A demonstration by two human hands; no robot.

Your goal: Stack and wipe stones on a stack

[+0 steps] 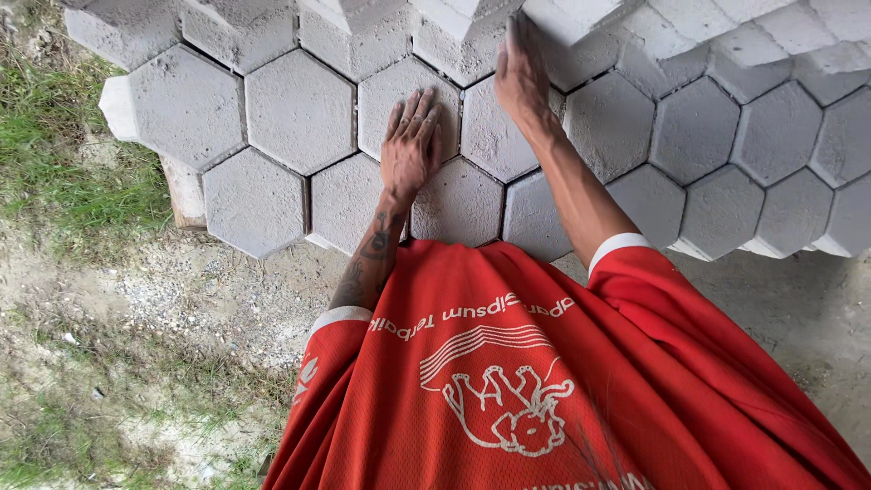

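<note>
**A:** Where are the hands right now?

**B:** Both are on a stack of grey six-sided paving blocks (pixel 299 109). The left hand (pixel 410 145) lies flat, fingers spread, its grip released, palm down on the seam where three blocks meet. The right hand (pixel 522 73) reaches further out and up, fingers straight against the edge of a block in the upper layer (pixel 467 27). I can't tell whether that grip closes on anything; only the back of the hand shows.

**A:** So which step does it look like?

**B:** I'd judge it as feeling for a block to take, not yet lifting. Nothing is raised off the stack.

**A:** What would a next move call for?

**B:** Probably a firm hold on both sides of one block. They look heavy and rough, and they sit tight against each other, so fingers need a gap to enter.

**A:** Any packages or signs?

**B:** None on the blocks. Just below the left hand, the person's red shirt (pixel 508 363) carries a white animal drawing and a curved line of white lettering. To the left of that hand lie grass (pixel 54 136) and sandy ground (pixel 181 299).
</note>
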